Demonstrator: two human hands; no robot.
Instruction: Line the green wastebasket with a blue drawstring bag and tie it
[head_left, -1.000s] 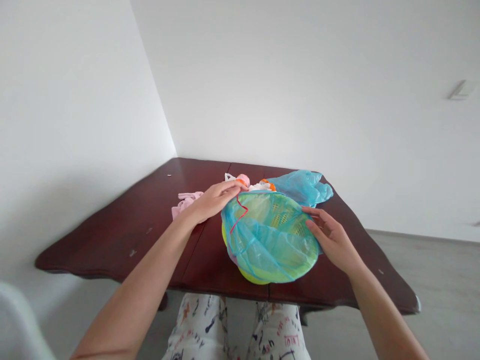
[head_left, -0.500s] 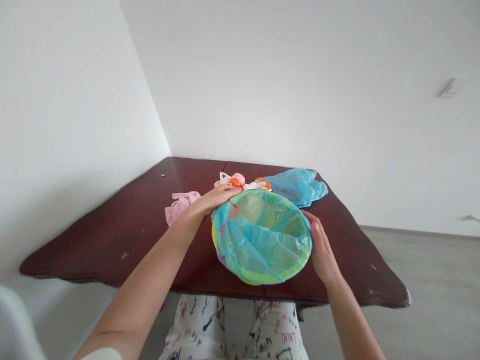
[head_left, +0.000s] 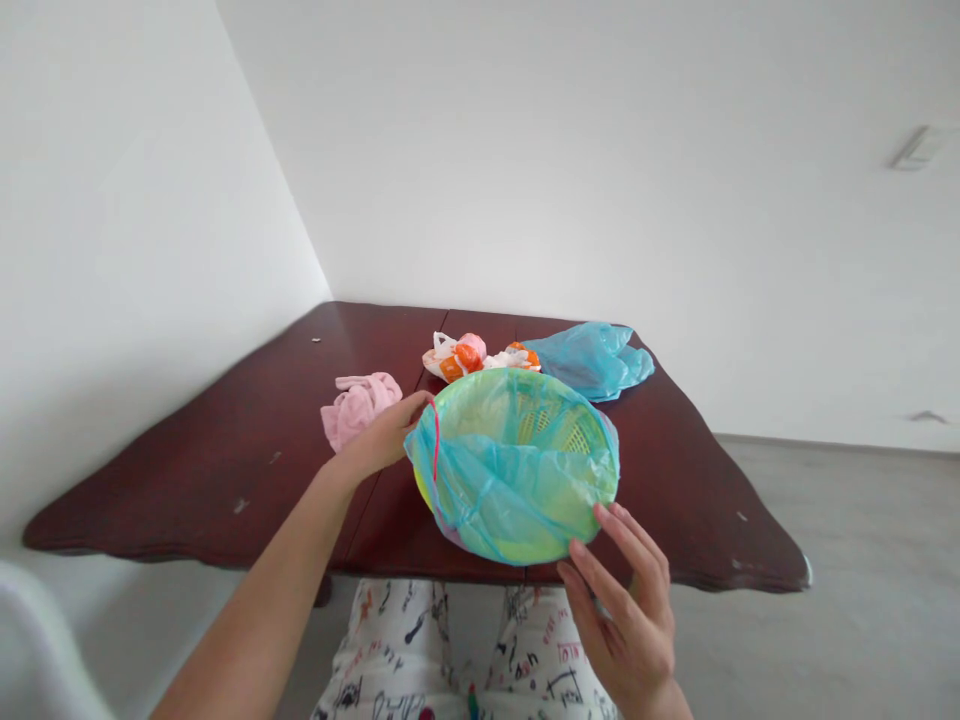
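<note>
The yellow-green plastic basket with slotted sides (head_left: 424, 489) sits tilted toward you at the centre of the frame, near the front edge of the glossy dark-red wooden table (head_left: 187, 470), with a thin translucent blue plastic bag (head_left: 487, 490) draped over its mouth and rim. Your right hand (head_left: 626, 620) has just slid from the basket's right side down to its lower-right rim; its fingers are spread apart, the tips touching the film. Your left hand (head_left: 386, 437) has dropped from the upper-left rim to the left edge, beside the thin red cord (head_left: 436, 440), which now runs straighter; its fingertips are partly hidden, so whether it grips the bag cannot be told. The shift likely means you are working the film round the front of the rim, where it looks loose and folded. Left of the basket lies a crumpled pink cloth (head_left: 360, 408); behind it are rumpled white-and-orange plastic bags (head_left: 450, 364), and, upper right of these, a second blue plastic bag (head_left: 592, 360). No brand or label shows on the bags or basket; the white trousers (head_left: 397, 640) at the bottom carry black and red lettering too blurred to read.
</note>
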